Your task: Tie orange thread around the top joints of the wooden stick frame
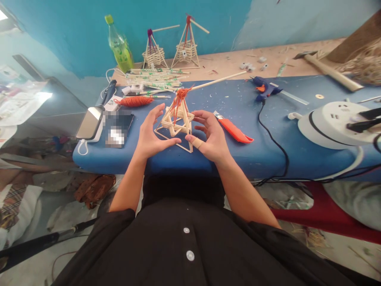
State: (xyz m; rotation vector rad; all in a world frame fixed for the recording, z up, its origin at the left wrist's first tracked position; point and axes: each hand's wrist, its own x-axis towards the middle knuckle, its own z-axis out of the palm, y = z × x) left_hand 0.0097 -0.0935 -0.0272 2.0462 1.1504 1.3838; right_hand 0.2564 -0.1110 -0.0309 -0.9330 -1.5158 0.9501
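Note:
A small pyramid-shaped frame of pale wooden sticks [177,121] stands on the blue table in front of me. Its top is bound with orange string, and one long stick juts from there up to the right. My left hand [151,135] curves around its left side, thumb and fingers wide apart, the thumb reaching toward the front of the base. On the other side, my right hand [210,137] has fingertips and a bandaged thumb against the stick frame. An orange utility knife [233,128] lies just right of that hand.
Two similar stick frames [154,55] stand at the back beside a green-capped bottle [120,47]. Orange string [135,101] and wrapped sticks lie left; a phone [89,122] sits near the left edge. At right are a blue glue gun [264,89], hammer [330,71] and white power socket [327,125].

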